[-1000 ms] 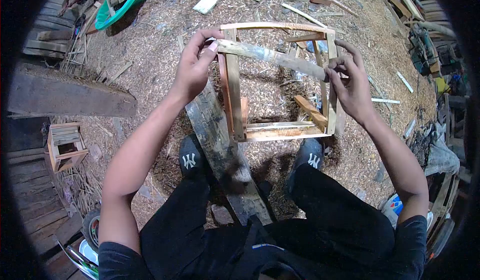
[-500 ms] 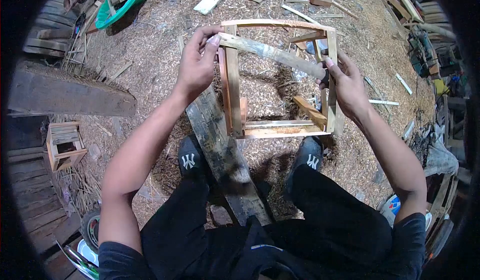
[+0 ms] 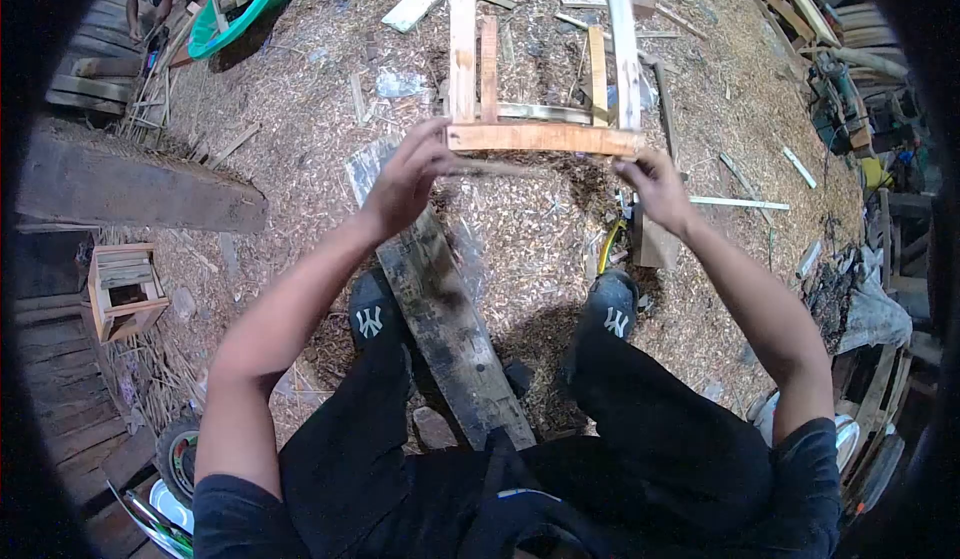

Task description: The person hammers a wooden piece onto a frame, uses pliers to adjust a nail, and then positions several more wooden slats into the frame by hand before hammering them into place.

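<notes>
Head view: 1 wooden frame, held above chip-strewn ground. Left hand: clamped on its near left corner; 1 blurred thin strip alongside. Right hand: pinched on the near right corner. 1 weathered plank, between 2 shoes.

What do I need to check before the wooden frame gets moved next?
1. Left hand at the wooden frame's near left corner: ok.
2. Right hand by the near right corner: ok.
3. Both hands gripping firmly: cannot tell, too blurry.
4. Thin strip by the left hand held safely: cannot tell, blurry too.
5. Feet on either side of the big plank: ok.
6. Ground free of wood scraps: not ok.
</notes>
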Available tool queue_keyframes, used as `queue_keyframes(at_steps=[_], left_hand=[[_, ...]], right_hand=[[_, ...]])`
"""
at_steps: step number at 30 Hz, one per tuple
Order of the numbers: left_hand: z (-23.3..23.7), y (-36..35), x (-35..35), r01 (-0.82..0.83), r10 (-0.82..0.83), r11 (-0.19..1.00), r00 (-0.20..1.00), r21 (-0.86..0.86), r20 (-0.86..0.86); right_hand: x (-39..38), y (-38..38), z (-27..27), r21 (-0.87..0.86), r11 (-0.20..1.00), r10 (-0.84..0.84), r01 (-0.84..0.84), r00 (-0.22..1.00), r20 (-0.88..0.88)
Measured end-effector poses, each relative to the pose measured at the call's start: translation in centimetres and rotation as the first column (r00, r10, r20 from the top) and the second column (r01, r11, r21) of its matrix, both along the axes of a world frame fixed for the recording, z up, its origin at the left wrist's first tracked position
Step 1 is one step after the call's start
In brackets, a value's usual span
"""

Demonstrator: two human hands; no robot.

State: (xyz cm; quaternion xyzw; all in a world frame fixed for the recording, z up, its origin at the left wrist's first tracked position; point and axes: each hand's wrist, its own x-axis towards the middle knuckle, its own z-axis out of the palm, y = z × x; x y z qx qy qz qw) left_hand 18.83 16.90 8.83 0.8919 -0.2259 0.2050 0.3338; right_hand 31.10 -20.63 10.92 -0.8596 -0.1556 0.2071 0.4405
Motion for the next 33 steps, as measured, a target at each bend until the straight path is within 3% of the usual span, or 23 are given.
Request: queue_keyframes(at_steps=[2,5,7,8,9,10,12,13,15,16,18,23,26,28,33], left_hand=[[-1.2,-0.6,-1.2,-0.065,0.065,0.998,0.998,-0.018,-0.011],[-0.5,-1.5,-1.1,-0.133,0.132,0.991,0.991,-0.025,-0.034],[1.2,-2.3,-0.7,-0.278,0.253,0.943,0.956,-0.184,-0.151],[2.3,-2.8,-0.5,-0.325,0.322,0.934,0.946,-0.147,-0.045],[2.1,-2.5,-0.6,-0.327,0.324,0.933,0.945,-0.148,-0.044],[1.8,-2.1,-0.6,-0.366,0.327,0.898,0.927,-0.245,-0.183],[0.7,-1.9,-0.7,-0.484,0.287,0.744,0.854,-0.461,-0.433],[0.1,-1.7,-0.8,-0.484,0.287,0.743,0.854,-0.462,-0.433],[-0.8,-1.0,-0.9,-0.517,0.196,0.633,0.827,-0.576,-0.527],[-0.9,-0.8,-0.9,-0.516,0.195,0.633,0.827,-0.576,-0.527],[-1.1,-0.8,-0.8,-0.516,0.177,0.627,0.824,-0.584,-0.539],[-0.3,-0.4,0.0,-0.555,0.142,0.540,0.801,-0.632,-0.582],[-0.5,0.2,0.6,-0.580,0.169,0.496,0.794,-0.646,-0.583],[0.1,0.5,0.9,-0.582,0.180,0.476,0.799,-0.660,-0.574],[0.5,2.8,1.8,-0.744,0.263,0.339,0.663,-0.576,-0.701]], right_hand=[[-0.7,-0.2,-0.6,0.009,0.997,0.081,-0.082,0.993,0.091],[-1.1,0.9,1.6,0.017,1.000,0.010,-0.011,1.000,0.014],[-0.3,0.6,0.6,0.013,1.000,0.009,-0.009,1.000,0.007],[-0.1,0.6,-0.3,0.061,0.998,-0.026,0.019,0.993,0.118],[0.0,0.8,-0.8,0.113,0.993,-0.064,0.039,0.972,0.225],[-0.1,0.8,-1.4,0.113,0.993,-0.061,0.036,0.972,0.226],[-0.4,0.9,-2.0,0.102,0.966,-0.244,0.237,0.968,0.055],[-0.5,0.9,-2.0,0.102,0.966,-0.244,0.237,0.968,0.055],[-0.9,1.5,-2.1,-0.006,0.981,-0.194,0.194,0.981,-0.014],[-1.4,2.7,0.7,-0.092,0.965,-0.231,0.246,0.962,0.146],[1.7,3.6,0.7,0.030,0.948,-0.297,0.317,0.847,0.442],[11.7,6.5,6.0,0.057,0.941,-0.299,0.333,0.744,0.597],[16.7,8.0,6.1,-0.019,0.887,-0.402,0.461,0.792,0.459],[18.0,8.4,6.0,-0.046,0.967,-0.247,0.252,0.964,0.103],[17.1,9.2,5.1,-0.057,0.952,-0.302,0.300,0.953,-0.017]])
